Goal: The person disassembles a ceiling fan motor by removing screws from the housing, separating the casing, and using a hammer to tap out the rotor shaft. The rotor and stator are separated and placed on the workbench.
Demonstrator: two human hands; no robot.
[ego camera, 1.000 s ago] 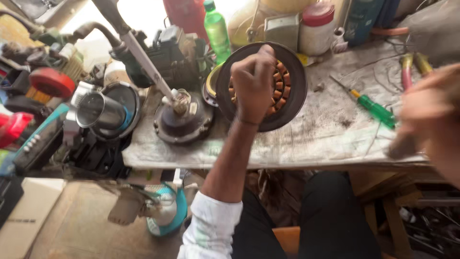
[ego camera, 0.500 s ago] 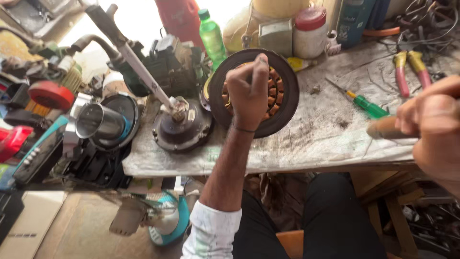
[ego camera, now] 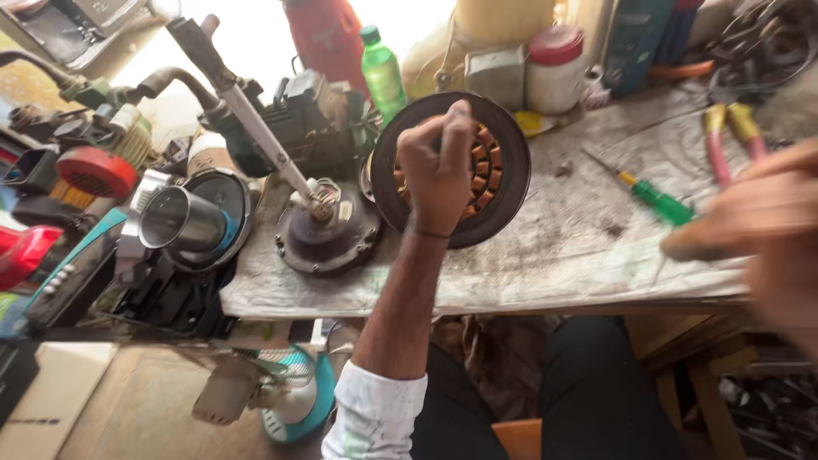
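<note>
The left hand (ego camera: 439,166) is closed in a fist over the dark round motor stator (ego camera: 503,170), pinning its copper-wound core flat at the middle of the tabletop (ego camera: 554,255). The right hand (ego camera: 754,230), blurred at three o'clock, is curled round a brownish handle; its grip is unclear. A green screwdriver (ego camera: 656,200) lies between them, within easy reach.

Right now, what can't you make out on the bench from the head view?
- Right hand: motion-blurred and cut by the right edge; the brown handle-like thing it seems to hold is unclear.
- Round dark motor stator with copper windings: its centre is hidden by the left hand.
- Left fingers: curled away, so what they pinch is hidden.
</note>
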